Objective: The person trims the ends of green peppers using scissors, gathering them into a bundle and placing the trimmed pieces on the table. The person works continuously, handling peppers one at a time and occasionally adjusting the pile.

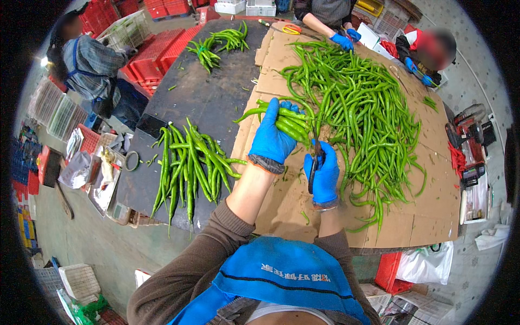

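Observation:
My left hand [270,138], in a blue glove, grips a small bunch of long green chili peppers [292,126] above the edge of the cardboard. In my right hand [328,174], also blue-gloved, is a pair of dark scissors [312,176]. Their blades point away from me, beside the right end of the bunch; whether they touch it I cannot tell. A big heap of loose green chili peppers [361,109] covers much of the cardboard sheet [434,195] to the right. Left of my forearm, a smaller pile of peppers [195,162] lies on the black tabletop [219,93].
Bunched peppers [203,55], one bunch tied, lie at the far left. Orange-handled scissors [291,29] rest at the far edge. A phone [151,126] and a tape roll [132,161] lie leftward. Gloved co-workers stand across the table; another person [93,73] stands by red crates [152,53].

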A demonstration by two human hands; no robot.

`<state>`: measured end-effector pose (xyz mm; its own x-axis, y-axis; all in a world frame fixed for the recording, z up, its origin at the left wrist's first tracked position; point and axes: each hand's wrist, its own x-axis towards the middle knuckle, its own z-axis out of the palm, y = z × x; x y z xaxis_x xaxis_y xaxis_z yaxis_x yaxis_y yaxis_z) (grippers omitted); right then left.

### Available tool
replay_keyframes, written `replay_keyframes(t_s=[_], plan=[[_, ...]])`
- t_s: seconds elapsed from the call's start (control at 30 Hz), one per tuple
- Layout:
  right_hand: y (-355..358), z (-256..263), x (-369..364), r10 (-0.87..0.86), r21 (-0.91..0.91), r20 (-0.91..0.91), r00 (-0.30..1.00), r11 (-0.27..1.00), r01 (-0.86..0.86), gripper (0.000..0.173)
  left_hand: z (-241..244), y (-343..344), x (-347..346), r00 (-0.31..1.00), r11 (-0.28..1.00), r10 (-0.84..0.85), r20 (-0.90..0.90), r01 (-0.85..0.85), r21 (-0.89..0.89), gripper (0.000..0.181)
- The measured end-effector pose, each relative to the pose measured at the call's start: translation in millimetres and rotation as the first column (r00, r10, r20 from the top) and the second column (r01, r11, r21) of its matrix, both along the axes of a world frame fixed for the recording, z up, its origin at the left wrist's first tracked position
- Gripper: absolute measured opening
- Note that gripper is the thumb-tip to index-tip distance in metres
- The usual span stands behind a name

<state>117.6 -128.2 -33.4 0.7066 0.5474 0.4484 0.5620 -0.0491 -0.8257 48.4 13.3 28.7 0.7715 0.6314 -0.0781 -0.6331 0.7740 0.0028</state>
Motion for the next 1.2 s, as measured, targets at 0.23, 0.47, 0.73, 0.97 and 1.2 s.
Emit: replay_keyframes(t_s=[0.23,0.47,0.73,0.97,1.2], plan=[[-3.1,14.5,-3.1,-0.009,-0.127,0.035,0.999,0.992,0.013,0.031,2.9,-6.8,1.7,0.999,0.999,-0.036,-0.033,0.037,0.034,0.018],[-10.9,-4.7,-1.4,0.061,0.029,-0.348,0.936,0.998,-0.054,0.03,1.2,-4.7,-2.7,0.998,0.992,-0.068,0.011,0.067,0.106,0.018],[-20.5,-5.2,-2.7,0.06,0.052,-0.19,0.98,0.997,-0.051,0.039,11.7,-5.2,-10.8,0.958,0.978,-0.207,0.198,0.205,0.03,0.024],[-18.4,33.3,-13.4,0.124,0.117,-0.192,0.973,0.988,-0.103,0.038,9.7,-5.4,-12.5,0.874,0.927,-0.285,0.394,0.355,-0.118,0.029],[-17.6,72.4,-22.7,0.104,0.064,-0.058,0.993,0.993,-0.101,0.038,5.7,-4.8,-16.2,0.842,0.894,-0.348,0.412,0.431,-0.126,0.028]])
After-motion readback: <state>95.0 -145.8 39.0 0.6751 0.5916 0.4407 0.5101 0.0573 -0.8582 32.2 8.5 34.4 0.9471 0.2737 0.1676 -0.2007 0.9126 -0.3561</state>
